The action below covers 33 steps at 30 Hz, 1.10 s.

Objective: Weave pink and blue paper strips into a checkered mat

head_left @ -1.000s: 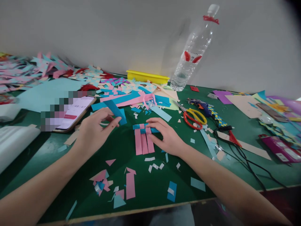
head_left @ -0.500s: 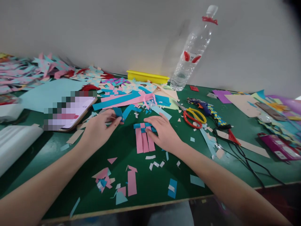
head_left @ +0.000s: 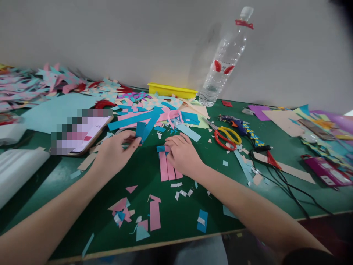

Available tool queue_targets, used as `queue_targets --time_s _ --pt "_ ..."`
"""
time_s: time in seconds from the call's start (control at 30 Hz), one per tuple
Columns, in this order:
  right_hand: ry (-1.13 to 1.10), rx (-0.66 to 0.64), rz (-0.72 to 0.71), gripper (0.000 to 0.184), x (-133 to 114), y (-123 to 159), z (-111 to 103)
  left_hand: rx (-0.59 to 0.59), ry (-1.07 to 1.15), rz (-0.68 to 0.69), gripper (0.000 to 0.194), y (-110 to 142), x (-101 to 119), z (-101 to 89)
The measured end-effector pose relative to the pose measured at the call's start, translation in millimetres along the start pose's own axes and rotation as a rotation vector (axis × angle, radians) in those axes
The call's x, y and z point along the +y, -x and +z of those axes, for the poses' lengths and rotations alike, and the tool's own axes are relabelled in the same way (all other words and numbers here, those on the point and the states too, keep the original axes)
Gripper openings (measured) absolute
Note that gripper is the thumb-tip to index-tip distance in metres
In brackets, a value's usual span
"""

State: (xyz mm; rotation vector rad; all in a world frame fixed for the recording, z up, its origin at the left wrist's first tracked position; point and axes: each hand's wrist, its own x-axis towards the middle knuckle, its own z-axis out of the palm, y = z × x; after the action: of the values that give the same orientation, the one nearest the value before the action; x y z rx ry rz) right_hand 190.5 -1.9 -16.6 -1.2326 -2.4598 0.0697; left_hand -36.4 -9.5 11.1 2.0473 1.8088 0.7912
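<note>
Near the front edge of the green counter [head_left: 179, 213], a pink scrap [head_left: 154, 215] lies among other cuttings, with a small heap of pink and blue pieces [head_left: 121, 214] on its left and a blue piece with a whitish patch [head_left: 202, 221] on its right. A little farther, some white bits [head_left: 176, 185] lie just below the pink strips [head_left: 167, 169], which are placed side by side in the middle of the counter; blue paper crosses their upper end. The right hand [head_left: 182, 154] rests over the upper right part of these strips, its fingers bent and close together; whether they pinch the paper or only press it, I cannot tell. To the left and apart from the strips, the left hand [head_left: 117, 151] pinches the blue strip [head_left: 140, 130] between thumb and forefinger, and holds it upright. At the far left side there is a phone [head_left: 92, 132], and on the right side the scissors [head_left: 226, 138] with one red and one yellow handle lie near more scraps. Behind a colourful pile of paper stand a yellow tray [head_left: 172, 91] and a clear bottle [head_left: 224, 59], before the grey wall [head_left: 110, 40].
</note>
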Motion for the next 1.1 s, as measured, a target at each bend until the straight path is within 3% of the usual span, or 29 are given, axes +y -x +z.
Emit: queue_targets --time_s 0.4,0.67,0.9,1.1 --pt "-0.100 0.068 0.004 0.015 6.4 1.3 0.5 0.019 -0.029 0.007 0.031 -0.6 3.7 0.7" --pt "-0.168 0.145 -0.040 0.018 8.7 2.4 1.6 0.026 -0.095 0.012 0.036 -1.5 -1.6 2.3" --pt "-0.239 0.201 -0.038 0.018 9.8 1.8 -1.0 -0.086 -0.096 0.039 0.033 -1.7 5.0 -1.0" --pt "-0.277 0.269 -0.004 0.018 10.3 0.5 -2.9 -0.205 -0.066 0.152 0.036 -1.7 4.8 6.9"
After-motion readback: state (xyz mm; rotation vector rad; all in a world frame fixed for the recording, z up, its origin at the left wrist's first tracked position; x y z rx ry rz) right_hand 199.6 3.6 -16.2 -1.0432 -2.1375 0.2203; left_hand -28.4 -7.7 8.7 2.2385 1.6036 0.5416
